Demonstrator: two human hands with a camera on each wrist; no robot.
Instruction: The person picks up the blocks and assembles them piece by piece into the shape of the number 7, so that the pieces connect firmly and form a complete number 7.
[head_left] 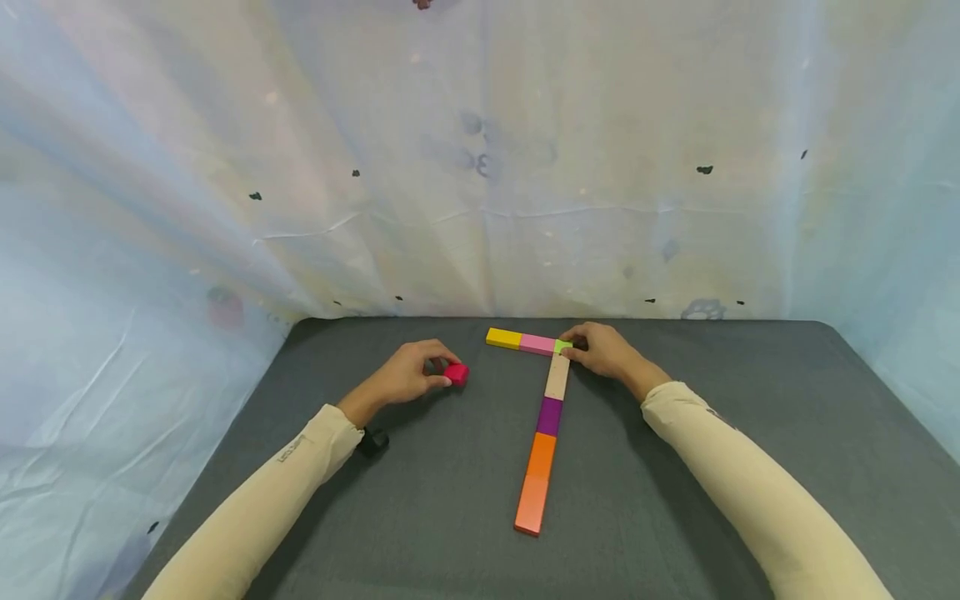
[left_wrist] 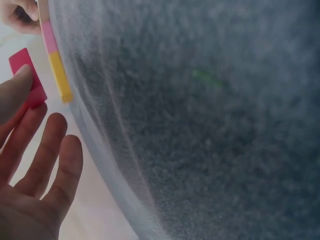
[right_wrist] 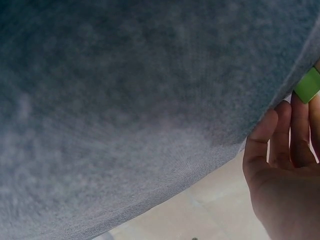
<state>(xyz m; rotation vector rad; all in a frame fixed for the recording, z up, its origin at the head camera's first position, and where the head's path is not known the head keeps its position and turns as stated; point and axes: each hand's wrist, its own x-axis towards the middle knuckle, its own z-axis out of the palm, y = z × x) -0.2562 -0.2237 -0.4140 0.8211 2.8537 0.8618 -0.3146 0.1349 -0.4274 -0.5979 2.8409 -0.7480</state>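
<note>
My left hand [head_left: 405,371] pinches a red block [head_left: 457,374] between thumb and fingers, left of the row of blocks; in the left wrist view the red block [left_wrist: 25,70] shows at the thumb, other fingers spread. At the far corner of the row, my right hand [head_left: 606,352] pinches a small green block [head_left: 562,345] between thumb and finger. The green block [right_wrist: 308,85] is partly cut off in the right wrist view. Left of it lie a pink block [head_left: 537,344] and a yellow block [head_left: 503,338]. A beige block [head_left: 557,377] extends from it toward me.
Beyond the beige block, a purple block [head_left: 550,417], an orange block [head_left: 542,456] and a coral-orange block [head_left: 532,504] continue the line toward me. They lie flat on a dark grey table [head_left: 442,517]. A pale patterned curtain [head_left: 525,250] hangs behind the far edge.
</note>
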